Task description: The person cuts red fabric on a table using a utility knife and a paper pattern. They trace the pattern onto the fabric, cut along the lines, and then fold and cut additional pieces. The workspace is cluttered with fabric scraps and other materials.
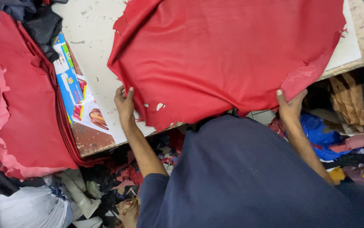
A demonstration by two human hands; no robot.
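Meanwhile both hands, left hand (pixel 124 103) and right hand (pixel 290 103), are gripping the red hide (pixel 224 55) (a blue-and-white printed flat package (pixel 70 84) is lying beside it on the table (pixel 90 29)).

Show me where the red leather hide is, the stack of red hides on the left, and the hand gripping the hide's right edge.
red leather hide (pixel 228 55), head view, middle of its flat surface.
stack of red hides (pixel 26 114), head view, top sheet of the pile.
right hand (pixel 291 105), head view, back of the hand at the hide's edge.
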